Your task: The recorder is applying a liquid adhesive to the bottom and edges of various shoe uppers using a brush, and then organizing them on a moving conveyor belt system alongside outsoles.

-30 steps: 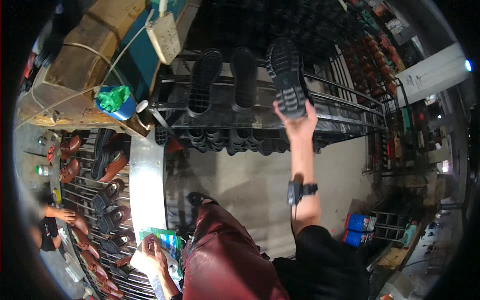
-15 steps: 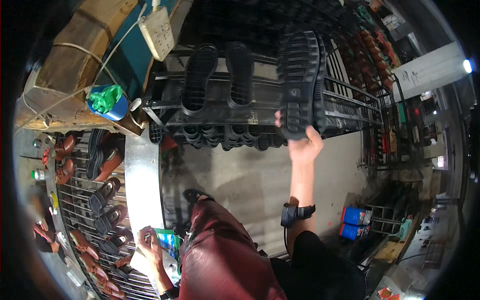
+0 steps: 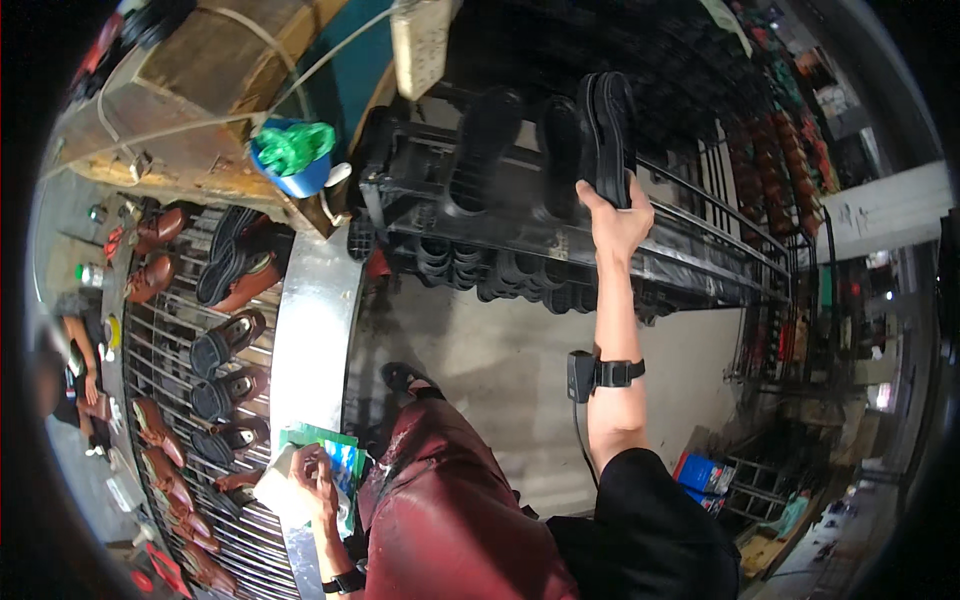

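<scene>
My right hand (image 3: 618, 222) reaches out over the black rack and grips black shoe soles (image 3: 606, 135) by their lower end. The soles are pressed together and turned edge-on, at least two of them. Just left of them, two more black soles stand upright on the rack, a nearer sole (image 3: 553, 155) and a farther-left sole (image 3: 485, 150). My left hand (image 3: 315, 480) is down by the metal ledge, fingers curled together over a white sheet or cloth (image 3: 280, 490) and a green-and-blue packet (image 3: 345, 455). What those fingers hold, if anything, is hidden.
Several black soles hang in rows under the rack (image 3: 680, 245). At left, a shoe rack (image 3: 150, 350) carries brown and black shoes beside the metal ledge (image 3: 315, 310). A blue cup (image 3: 305, 178) with green plastic hangs near a wooden beam (image 3: 190, 70). Another person's arm (image 3: 88, 370) shows far left.
My right hand has moved farther out and turned the soles from tread-facing to edge-on, nearer the soles standing on the rack. The view has swung left. My left hand stays by the packet.
</scene>
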Available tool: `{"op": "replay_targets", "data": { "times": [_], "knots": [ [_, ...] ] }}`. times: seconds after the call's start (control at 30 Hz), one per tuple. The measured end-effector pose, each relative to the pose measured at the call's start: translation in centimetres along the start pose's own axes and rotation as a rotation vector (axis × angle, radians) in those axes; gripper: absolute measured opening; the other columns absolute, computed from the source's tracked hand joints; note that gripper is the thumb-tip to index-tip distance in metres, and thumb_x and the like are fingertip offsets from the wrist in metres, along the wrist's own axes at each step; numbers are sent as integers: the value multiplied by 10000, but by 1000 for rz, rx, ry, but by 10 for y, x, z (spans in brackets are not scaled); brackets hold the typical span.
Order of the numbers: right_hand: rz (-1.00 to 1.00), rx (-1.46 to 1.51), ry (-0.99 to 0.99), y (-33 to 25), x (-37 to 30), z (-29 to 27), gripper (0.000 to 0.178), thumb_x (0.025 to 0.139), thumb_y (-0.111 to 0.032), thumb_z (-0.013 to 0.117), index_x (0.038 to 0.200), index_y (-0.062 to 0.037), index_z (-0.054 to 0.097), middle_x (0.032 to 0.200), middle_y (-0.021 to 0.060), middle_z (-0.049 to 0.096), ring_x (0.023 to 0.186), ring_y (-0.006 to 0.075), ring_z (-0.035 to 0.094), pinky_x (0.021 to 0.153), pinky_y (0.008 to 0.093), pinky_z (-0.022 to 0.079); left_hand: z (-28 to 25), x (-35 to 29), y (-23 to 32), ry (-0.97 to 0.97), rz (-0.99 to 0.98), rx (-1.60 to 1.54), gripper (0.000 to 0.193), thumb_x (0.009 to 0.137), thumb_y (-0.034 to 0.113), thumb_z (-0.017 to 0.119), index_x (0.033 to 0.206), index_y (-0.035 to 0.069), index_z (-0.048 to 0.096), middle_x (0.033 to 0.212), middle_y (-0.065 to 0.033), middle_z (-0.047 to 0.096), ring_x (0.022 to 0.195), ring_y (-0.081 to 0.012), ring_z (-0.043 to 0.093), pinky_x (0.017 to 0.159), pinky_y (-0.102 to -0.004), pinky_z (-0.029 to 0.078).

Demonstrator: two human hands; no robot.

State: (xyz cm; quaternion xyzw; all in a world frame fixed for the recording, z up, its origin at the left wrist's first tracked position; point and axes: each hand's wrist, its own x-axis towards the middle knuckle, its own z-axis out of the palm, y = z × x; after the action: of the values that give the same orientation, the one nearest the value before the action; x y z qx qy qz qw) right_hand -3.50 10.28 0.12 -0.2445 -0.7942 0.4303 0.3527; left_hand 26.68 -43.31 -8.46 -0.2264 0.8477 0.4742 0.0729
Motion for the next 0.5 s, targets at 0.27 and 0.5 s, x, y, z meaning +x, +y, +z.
{"op": "replay_targets", "data": {
  "times": [0.27, 0.5],
  "knots": [
    [-403, -859, 101, 43, 19, -27, 632, 909, -574, 777, 1225, -26, 785, 1082, 222, 789, 938, 390, 747, 873, 495, 575, -28, -58, -81, 224, 7, -127, 148, 986, 62, 702, 1130, 35, 719, 998, -68, 728, 987, -190, 716, 900, -351, 568],
    [-779, -566, -908, 168, 79, -71, 769, 953, -455, 750, 1592, -106, 500, 1646, 155, 458, 1411, 397, 484, 1123, 492, 411, -65, -153, -169, 525, -54, -193, 170, 919, 73, 730, 1084, 32, 735, 931, -139, 730, 841, -265, 734, 768, -373, 590]
  ]
}}
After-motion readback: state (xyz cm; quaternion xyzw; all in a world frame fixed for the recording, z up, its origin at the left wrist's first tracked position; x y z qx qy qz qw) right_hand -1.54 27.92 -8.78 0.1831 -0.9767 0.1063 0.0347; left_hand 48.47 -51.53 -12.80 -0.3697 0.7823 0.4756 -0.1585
